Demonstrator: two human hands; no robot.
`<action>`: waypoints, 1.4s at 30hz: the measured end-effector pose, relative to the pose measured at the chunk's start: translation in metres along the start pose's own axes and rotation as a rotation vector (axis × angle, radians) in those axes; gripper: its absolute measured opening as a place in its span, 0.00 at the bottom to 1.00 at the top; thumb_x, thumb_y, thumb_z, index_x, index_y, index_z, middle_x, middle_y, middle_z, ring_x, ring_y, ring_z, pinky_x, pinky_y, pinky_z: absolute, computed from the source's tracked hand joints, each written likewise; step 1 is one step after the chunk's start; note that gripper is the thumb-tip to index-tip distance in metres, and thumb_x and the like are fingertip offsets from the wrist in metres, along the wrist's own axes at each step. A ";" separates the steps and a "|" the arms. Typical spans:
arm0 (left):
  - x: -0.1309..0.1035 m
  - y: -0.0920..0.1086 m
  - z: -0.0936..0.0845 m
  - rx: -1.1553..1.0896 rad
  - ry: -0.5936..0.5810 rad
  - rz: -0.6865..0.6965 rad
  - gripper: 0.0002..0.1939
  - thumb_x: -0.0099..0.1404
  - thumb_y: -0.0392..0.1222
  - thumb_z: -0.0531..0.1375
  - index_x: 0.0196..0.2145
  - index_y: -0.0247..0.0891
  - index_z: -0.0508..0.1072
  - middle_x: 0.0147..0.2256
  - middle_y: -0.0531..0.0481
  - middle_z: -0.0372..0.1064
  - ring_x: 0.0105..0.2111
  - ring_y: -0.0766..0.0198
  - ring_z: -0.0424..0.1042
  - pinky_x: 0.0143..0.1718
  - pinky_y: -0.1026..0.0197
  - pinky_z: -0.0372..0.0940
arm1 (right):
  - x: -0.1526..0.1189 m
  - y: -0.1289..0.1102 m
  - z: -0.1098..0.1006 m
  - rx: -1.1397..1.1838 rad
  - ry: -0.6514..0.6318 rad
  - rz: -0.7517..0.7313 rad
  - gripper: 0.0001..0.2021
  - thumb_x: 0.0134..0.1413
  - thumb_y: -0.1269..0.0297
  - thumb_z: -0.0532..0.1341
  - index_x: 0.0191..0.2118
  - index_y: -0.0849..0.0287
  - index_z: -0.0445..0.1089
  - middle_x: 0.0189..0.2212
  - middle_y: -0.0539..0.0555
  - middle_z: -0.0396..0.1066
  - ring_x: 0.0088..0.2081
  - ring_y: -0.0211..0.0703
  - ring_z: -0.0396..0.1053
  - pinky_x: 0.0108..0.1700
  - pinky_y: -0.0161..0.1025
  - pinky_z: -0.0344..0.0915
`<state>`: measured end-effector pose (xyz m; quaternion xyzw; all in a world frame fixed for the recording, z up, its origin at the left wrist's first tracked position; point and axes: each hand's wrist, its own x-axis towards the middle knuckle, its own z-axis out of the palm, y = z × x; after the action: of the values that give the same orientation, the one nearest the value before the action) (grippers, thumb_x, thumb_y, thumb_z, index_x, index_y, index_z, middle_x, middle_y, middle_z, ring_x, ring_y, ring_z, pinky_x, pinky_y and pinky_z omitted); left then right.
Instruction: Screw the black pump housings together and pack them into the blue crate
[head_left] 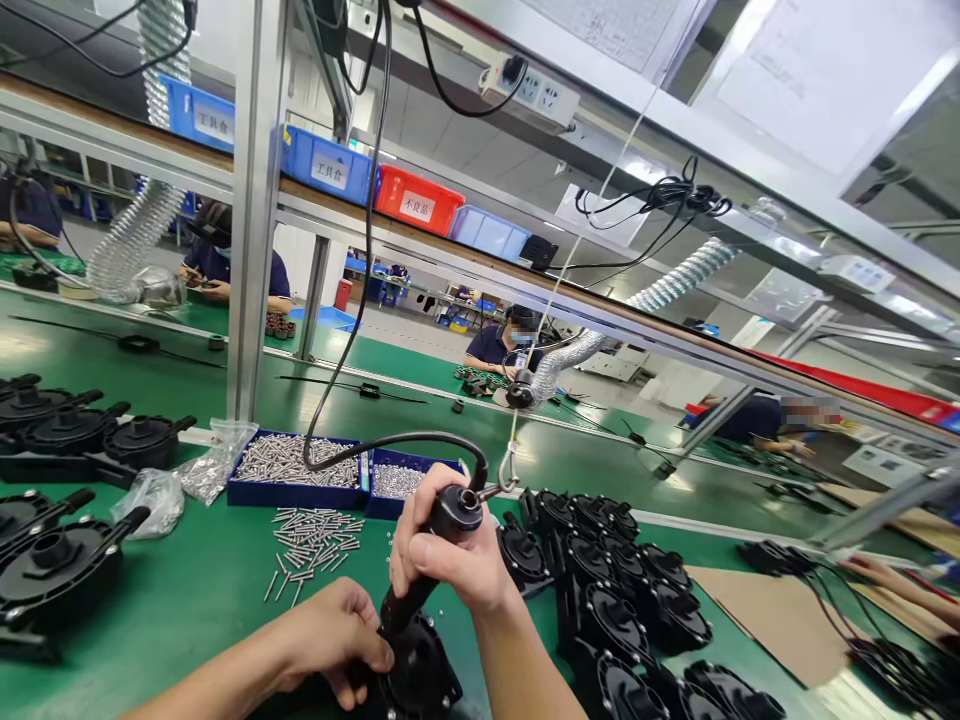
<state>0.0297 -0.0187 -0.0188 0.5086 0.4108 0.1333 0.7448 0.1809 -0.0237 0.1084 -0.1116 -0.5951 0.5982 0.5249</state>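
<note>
My right hand [457,545] is wrapped round a black corded power screwdriver [454,508], which hangs from a hook and cord and points down at a round black plastic housing [420,668]. At the left edge of that housing is my left hand [341,640], its thumb and forefinger pressed together near the tool's lower end; whatever they pinch is hidden. Loose long screws [315,545] lie on the green bench beyond my left hand. Behind them stand a blue tray of screws [296,492] and a smaller blue tray of small metal parts [386,512].
Rows of black housings [615,620] stand at the right, more housings [56,570] at the left. Plastic bags [154,500] lie beside the screw tray. Cardboard [780,620] is further right. A metal post [255,220] and shelf cross ahead. People sit opposite; another person's hand shows far right.
</note>
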 end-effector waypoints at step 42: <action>0.075 -0.051 0.106 -0.012 0.032 0.268 0.46 0.40 0.81 0.73 0.40 0.42 0.66 0.30 0.51 0.70 0.32 0.55 0.75 0.39 0.53 0.71 | -0.068 -0.127 0.018 -0.469 0.554 -0.717 0.07 0.62 0.65 0.70 0.34 0.55 0.72 0.20 0.46 0.70 0.20 0.39 0.68 0.24 0.36 0.69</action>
<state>0.1443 -0.0640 -0.0833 0.5521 0.3504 0.2422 0.7168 0.2586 -0.1194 0.1847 -0.1695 -0.5529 0.1788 0.7960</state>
